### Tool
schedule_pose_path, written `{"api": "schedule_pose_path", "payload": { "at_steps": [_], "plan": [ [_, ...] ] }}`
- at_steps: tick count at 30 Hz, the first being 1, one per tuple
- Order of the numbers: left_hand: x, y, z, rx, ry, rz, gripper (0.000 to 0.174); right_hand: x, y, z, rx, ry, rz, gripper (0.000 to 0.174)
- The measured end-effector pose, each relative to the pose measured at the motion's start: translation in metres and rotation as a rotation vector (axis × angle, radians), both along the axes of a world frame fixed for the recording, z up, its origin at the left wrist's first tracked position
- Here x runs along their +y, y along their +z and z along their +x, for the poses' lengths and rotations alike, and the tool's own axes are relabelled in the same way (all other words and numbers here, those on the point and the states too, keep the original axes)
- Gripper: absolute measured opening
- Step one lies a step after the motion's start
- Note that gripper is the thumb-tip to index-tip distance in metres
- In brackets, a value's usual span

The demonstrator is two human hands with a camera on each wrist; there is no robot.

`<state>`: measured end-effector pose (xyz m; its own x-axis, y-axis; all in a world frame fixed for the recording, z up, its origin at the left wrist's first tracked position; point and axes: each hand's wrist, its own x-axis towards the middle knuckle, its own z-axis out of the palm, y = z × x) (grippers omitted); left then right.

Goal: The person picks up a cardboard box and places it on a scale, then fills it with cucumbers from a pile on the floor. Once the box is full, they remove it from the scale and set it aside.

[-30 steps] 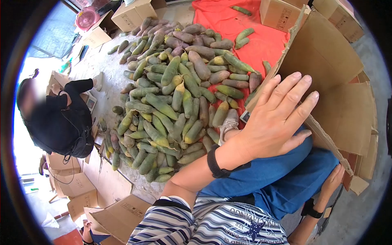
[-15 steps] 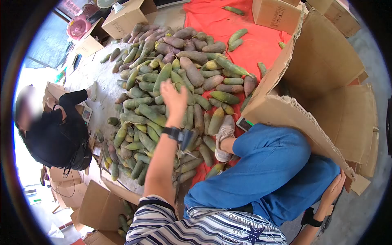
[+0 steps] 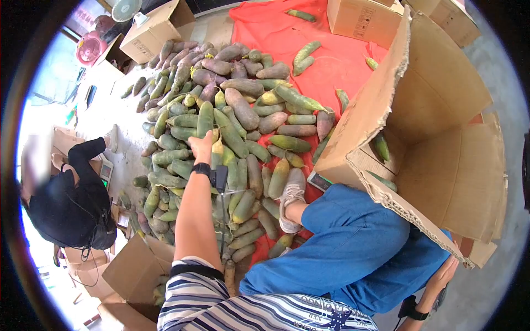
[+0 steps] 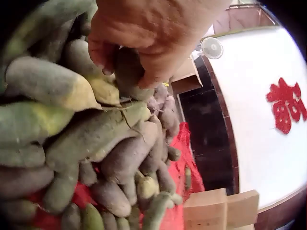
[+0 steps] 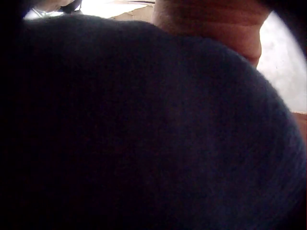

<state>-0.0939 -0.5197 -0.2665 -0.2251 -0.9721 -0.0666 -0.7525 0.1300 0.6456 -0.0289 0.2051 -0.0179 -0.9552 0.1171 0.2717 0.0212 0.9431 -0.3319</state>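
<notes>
My left hand (image 3: 201,148) reaches into the big heap of green and purplish radishes. It grips the end of a green radish (image 3: 205,118), which the left wrist view shows as a dark radish (image 4: 128,72) between the curled fingers and thumb of the hand (image 4: 148,36). Beside my thigh, the right hand (image 3: 445,271) rests against the lower edge of a tall open carton (image 3: 381,193), fingers fairly straight. Inside that carton lie a green radish (image 3: 381,145) and another one (image 3: 382,181). Dark blue trouser cloth (image 5: 153,120) covers most of the right wrist view.
A red cloth (image 3: 331,60) lies under part of the heap. Another person (image 3: 69,207) in black sits at the left by a scale (image 3: 106,170). An open carton (image 3: 132,273) stands at lower left. A shoe (image 3: 292,199) touches the heap's near side.
My left hand has swung from above the tall carton to the heap and taken hold of a radish. The right hand stays by the carton while the head view has shifted.
</notes>
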Motion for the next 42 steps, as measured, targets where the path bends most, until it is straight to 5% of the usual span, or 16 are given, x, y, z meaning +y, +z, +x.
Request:
{"api": "schedule_pose_path", "payload": {
  "at_steps": [2, 4, 7, 10, 12, 16, 21, 28, 33, 42],
  "plan": [
    [0.021, 0.007, 0.003, 0.516, 0.031, 0.423, 0.058, -0.017, 0.008, -0.004, 0.013, -0.003, -0.012, 0.050],
    [0.059, 0.031, 0.014, 0.749, 0.175, 0.707, 0.053, -0.008, 0.000, -0.001, 0.047, 0.023, -0.014, 0.049],
    [0.113, 0.067, 0.036, 0.896, 0.156, 0.782, 0.047, -0.008, -0.001, -0.002, 0.054, 0.051, 0.006, 0.046],
    [0.167, 0.133, 0.045, 1.013, 0.073, 0.711, 0.035, -0.011, 0.000, -0.001, 0.066, 0.014, -0.003, 0.043],
    [0.185, 0.172, 0.048, 1.095, -0.216, 0.607, 0.032, -0.006, -0.002, -0.001, 0.061, 0.012, -0.036, 0.041],
    [0.240, 0.279, 0.049, 1.125, -0.627, 0.249, 0.037, -0.009, 0.000, 0.001, 0.084, 0.044, -0.077, 0.040],
    [0.305, 0.353, 0.032, 0.974, -0.969, -0.297, 0.051, -0.012, -0.001, 0.003, 0.153, 0.061, -0.070, 0.041],
    [0.375, 0.345, 0.020, 0.789, -1.194, -0.726, 0.057, -0.010, -0.002, 0.003, 0.202, 0.087, -0.111, 0.039],
    [0.381, 0.333, 0.028, 0.722, -1.202, -0.797, 0.032, 0.000, -0.008, 0.004, 0.171, 0.072, -0.110, 0.040],
    [0.382, 0.325, 0.026, 0.690, -1.182, -0.841, 0.032, -0.005, -0.001, 0.004, 0.172, 0.083, -0.117, 0.039]
  ]
}}
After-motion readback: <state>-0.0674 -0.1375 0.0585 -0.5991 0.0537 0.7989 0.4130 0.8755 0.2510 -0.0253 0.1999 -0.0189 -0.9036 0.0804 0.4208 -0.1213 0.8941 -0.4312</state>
